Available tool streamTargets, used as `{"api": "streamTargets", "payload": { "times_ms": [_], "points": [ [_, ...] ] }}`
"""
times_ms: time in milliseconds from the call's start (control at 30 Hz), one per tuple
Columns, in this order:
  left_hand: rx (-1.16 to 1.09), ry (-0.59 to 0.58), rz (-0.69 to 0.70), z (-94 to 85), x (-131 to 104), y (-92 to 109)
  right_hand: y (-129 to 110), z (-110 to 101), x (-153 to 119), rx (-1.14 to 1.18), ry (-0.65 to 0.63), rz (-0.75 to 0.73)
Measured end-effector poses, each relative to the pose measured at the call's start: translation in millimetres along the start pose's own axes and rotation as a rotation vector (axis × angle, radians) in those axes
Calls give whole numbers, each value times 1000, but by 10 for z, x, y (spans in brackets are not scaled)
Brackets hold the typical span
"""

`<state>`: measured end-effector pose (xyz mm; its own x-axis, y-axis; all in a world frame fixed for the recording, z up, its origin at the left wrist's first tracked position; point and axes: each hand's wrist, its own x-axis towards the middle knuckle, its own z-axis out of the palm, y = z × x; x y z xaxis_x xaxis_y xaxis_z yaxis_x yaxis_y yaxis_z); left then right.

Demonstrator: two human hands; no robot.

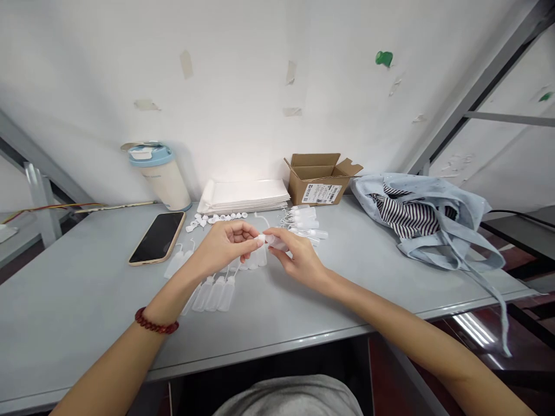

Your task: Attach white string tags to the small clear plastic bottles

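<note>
My left hand (pixel 225 247) pinches a small white cap (pixel 261 238) between thumb and forefinger. From just above the cap rises a thin bent spout (pixel 262 218). My right hand (pixel 300 257) grips a small translucent squeeze bottle (pixel 278 242), lying sideways with its neck at the cap. Fingers partly cover where the two meet. Below my left hand, several bottles with spouts (pixel 215 294) lie in a row, and more sit behind my fingers. Loose white caps (pixel 222 218) are strewn beyond my left hand. Past my right hand is a cluster of bottles (pixel 304 216).
A phone (pixel 158 238) lies at left, near a tumbler with a blue lid (pixel 162 173). White flat packets (pixel 245 196) are stacked against the wall beside an open cardboard box (pixel 321 182). At right, a light blue cloth bag (pixel 425 214) trails its strap over the table's edge.
</note>
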<state>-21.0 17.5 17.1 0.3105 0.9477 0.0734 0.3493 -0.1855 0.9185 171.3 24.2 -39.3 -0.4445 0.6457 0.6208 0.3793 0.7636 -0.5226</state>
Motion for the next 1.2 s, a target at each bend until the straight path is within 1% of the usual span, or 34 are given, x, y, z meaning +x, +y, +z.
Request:
{"api": "streamTargets", "payload": {
  "times_ms": [133,267,400,500,633,700,800,833,900,967,1033,1100,1167,1200],
  "points": [
    [41,19,7,35,-1,6,70,29,-20,-100,-4,-47],
    [76,19,22,69,-5,-25,121,23,-27,-270,-24,-95],
    [124,-5,12,94,-13,-46,102,-38,-12,-437,-31,-186],
    [111,-24,-3,107,-7,-68,77,-80,-1,-500,-42,-245],
    [62,9,16,142,12,-125,100,-84,-6,-487,-57,-206],
    [76,48,75,165,17,-152,124,-72,-13,-427,-47,-160],
    [145,98,202,186,14,-166,147,-62,-15,-300,-33,-96],
    [154,106,221,187,12,-161,150,-60,-13,-268,-27,-82],
    [128,107,198,178,7,-139,148,-57,-9,-244,-10,-73],
    [82,84,119,163,6,-111,140,-50,-6,-272,15,-97],
    [53,30,28,153,9,-89,128,-39,-7,-313,25,-146],
    [37,-36,-31,153,11,-82,118,-29,-12,-341,22,-187],
    [25,-80,-31,162,10,-87,114,-22,-18,-350,21,-201],
    [26,-83,-12,167,7,-92,115,-21,-21,-348,19,-196]
  ]
}}
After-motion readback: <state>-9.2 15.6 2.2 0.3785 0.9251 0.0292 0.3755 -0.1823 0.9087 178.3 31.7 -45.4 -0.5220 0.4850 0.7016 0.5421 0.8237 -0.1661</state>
